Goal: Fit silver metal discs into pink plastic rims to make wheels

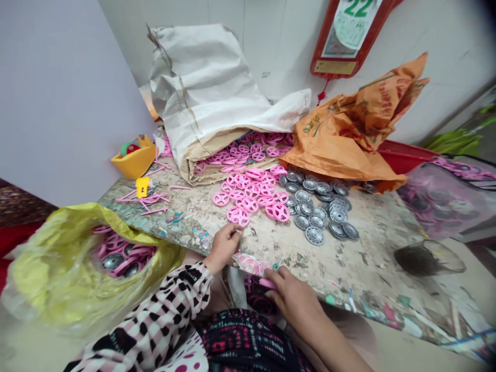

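Note:
My left hand [225, 247] is at the near edge of a pile of pink plastic spoked wheels [251, 191]. Its thumb and fingertips pinch together at the rim of the nearest pink wheel [237, 216]. Lower right, at the table's front edge, my right hand [295, 297] is closed round a pink wheel [267, 282], seen only as a slim pink edge. Between the hands, blurred pink round pieces [250, 264] lie along the edge. Grey hubcap-like discs [314, 236] are heaped right of the pink pile.
A white sack [217, 82] spills pink wheels; an orange bag [349, 129] stands over the grey discs. At left are a yellow holder [135, 156] and pink rods [155, 211]. A yellow bag [58, 258] hangs below. A dark glass [428, 257] stands right on the worn table [271, 248].

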`<state>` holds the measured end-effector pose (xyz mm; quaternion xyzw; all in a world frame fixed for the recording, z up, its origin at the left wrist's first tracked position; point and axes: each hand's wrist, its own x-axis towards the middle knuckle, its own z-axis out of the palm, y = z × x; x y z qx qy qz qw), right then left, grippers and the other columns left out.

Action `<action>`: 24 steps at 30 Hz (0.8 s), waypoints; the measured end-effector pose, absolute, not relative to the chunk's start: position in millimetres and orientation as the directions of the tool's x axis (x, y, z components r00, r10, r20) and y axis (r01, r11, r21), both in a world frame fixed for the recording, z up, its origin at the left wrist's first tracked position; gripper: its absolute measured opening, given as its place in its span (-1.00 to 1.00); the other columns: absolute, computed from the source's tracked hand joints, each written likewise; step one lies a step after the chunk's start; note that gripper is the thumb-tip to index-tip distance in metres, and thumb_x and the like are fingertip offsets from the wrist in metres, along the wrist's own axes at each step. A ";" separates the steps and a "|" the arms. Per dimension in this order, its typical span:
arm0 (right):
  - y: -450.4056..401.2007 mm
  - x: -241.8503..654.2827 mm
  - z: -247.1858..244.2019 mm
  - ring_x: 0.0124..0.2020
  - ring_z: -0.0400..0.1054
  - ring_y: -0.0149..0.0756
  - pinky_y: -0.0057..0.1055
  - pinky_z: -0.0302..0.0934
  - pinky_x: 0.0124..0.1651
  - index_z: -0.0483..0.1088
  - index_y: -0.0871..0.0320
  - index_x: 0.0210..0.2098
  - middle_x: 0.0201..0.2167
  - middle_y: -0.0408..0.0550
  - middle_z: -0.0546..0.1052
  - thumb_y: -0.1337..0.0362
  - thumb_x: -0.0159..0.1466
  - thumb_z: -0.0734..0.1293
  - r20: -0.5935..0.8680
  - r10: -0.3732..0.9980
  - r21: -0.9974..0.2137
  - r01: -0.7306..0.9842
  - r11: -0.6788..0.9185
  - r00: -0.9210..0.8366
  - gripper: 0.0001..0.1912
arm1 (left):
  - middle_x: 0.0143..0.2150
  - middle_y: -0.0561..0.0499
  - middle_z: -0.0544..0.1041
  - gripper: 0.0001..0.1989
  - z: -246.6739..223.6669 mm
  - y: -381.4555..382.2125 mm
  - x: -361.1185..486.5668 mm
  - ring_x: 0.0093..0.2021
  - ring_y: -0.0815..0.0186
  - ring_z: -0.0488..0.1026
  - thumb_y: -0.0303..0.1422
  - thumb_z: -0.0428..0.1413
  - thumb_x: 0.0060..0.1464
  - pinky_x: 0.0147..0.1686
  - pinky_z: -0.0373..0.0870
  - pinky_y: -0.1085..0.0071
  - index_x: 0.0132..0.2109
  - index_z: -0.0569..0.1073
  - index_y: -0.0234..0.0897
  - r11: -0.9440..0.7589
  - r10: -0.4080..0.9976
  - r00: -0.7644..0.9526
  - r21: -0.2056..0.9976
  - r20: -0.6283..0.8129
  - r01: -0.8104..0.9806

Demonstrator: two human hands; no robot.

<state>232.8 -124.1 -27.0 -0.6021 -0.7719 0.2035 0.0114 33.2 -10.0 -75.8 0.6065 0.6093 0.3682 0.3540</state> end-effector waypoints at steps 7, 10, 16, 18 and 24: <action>-111.6 268.5 -38.8 -0.19 0.40 -0.22 -0.36 0.21 -0.19 0.40 0.03 -0.01 -0.14 -0.03 0.45 0.11 0.35 0.09 -0.063 0.984 -0.389 0.912 0.131 -0.168 -0.64 | -0.14 -0.06 0.42 -0.77 -51.6 9.8 25.6 -0.14 0.27 0.41 -0.39 0.00 0.12 -0.09 0.34 0.36 -0.11 0.48 -0.25 -0.124 0.980 -0.022 0.698 0.196 0.705; -94.7 297.5 -46.4 -0.16 0.38 -0.23 -0.35 0.21 -0.11 0.44 0.10 -0.09 -0.18 -0.03 0.46 0.09 0.33 0.11 0.011 0.999 -0.478 0.877 0.052 -0.053 -0.63 | 0.01 -0.14 0.33 -0.58 -40.6 18.9 27.4 -0.03 0.19 0.38 -0.36 0.05 0.09 -0.02 0.32 0.31 0.12 0.37 -0.25 -0.121 0.981 0.019 0.537 0.191 0.835; -54.2 332.5 -53.7 -0.08 0.30 -0.11 -0.26 0.17 -0.05 0.32 0.23 0.12 -0.09 0.15 0.40 0.04 0.31 0.14 0.143 0.928 -0.319 0.904 -0.285 0.343 -0.48 | 0.05 -0.21 0.32 -0.50 -37.4 36.2 33.6 0.06 0.06 0.34 -0.32 0.14 0.00 0.01 0.28 0.24 0.12 0.34 -0.28 -0.071 0.995 0.038 0.411 0.088 0.909; -47.1 328.5 -52.8 -0.04 0.28 -0.02 -0.22 0.15 -0.05 0.29 0.25 0.15 -0.07 0.20 0.39 -0.02 0.29 0.16 0.151 0.924 -0.178 0.929 -0.325 0.352 -0.42 | 0.01 -0.19 0.38 -0.57 -37.3 36.3 34.5 0.03 0.09 0.36 -0.36 0.13 0.00 -0.01 0.29 0.26 0.05 0.36 -0.30 -0.096 0.992 0.050 0.425 0.118 0.900; -51.1 321.7 -50.9 -0.14 0.34 -0.01 -0.17 0.10 -0.10 0.33 0.21 0.11 -0.16 0.15 0.49 0.13 0.36 0.08 0.137 0.980 0.073 0.986 -0.152 0.141 -0.55 | -0.43 0.07 0.43 -0.81 -37.0 13.1 43.7 -0.40 0.31 0.43 -0.41 0.13 0.00 -0.38 0.34 0.43 -0.18 0.35 -0.25 0.063 0.997 -0.005 0.835 -0.071 0.547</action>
